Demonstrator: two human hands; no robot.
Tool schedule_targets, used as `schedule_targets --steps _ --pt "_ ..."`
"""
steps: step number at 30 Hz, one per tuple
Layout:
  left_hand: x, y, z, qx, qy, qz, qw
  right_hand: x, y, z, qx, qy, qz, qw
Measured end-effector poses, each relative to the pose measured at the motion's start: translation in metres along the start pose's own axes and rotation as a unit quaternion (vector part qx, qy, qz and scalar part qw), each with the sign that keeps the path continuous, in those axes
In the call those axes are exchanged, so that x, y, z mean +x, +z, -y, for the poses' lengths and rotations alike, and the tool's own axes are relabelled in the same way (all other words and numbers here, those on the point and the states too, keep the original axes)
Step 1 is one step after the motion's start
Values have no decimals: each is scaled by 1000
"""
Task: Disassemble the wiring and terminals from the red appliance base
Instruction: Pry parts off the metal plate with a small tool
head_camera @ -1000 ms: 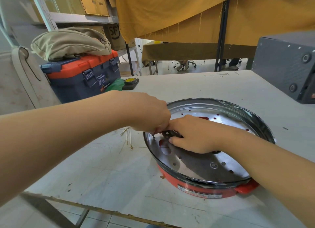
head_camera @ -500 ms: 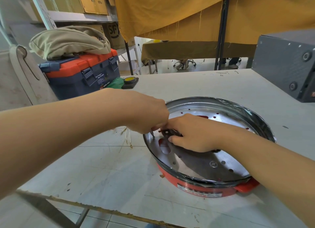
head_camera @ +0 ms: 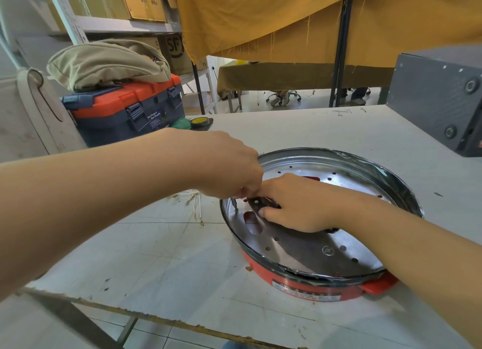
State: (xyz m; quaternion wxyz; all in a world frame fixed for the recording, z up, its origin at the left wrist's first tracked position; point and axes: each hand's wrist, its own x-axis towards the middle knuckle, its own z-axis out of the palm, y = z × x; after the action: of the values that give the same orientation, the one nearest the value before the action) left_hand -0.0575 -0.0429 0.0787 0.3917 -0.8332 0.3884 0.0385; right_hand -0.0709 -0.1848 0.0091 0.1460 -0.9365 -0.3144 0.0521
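While my left hand curls its fingers round a thin metal tool shaft standing nearly upright on the plate, I judge I'm loosening a fastener. The red appliance base sits on the bench, open side up. My right hand pinches a dark perforated bracket, its long axis running left-right. Next comes lifting it free.

Before you: a round red glossy plastic appliance base holding a shiny perforated metal plate, on a matt, scuffed white tabletop.
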Motion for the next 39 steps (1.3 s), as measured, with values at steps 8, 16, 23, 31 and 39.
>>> schedule_targets --steps 8,16,23,31,39 --pt "-2 2 0 -53 -14 26 998 0 0 0 3 3 2 1000" --pt "4 4 -2 -15 -9 12 1000 -3 -1 3 10 6 14 1000" --pt "2 8 -2 -12 18 6 1000 -4 -3 4 3 -8 2 1000" --pt "8 12 -8 20 19 -9 1000 -3 -3 4 -7 -1 0 1000" --pt "8 16 -8 27 23 -11 999 -3 -2 4 -2 -3 0 1000"
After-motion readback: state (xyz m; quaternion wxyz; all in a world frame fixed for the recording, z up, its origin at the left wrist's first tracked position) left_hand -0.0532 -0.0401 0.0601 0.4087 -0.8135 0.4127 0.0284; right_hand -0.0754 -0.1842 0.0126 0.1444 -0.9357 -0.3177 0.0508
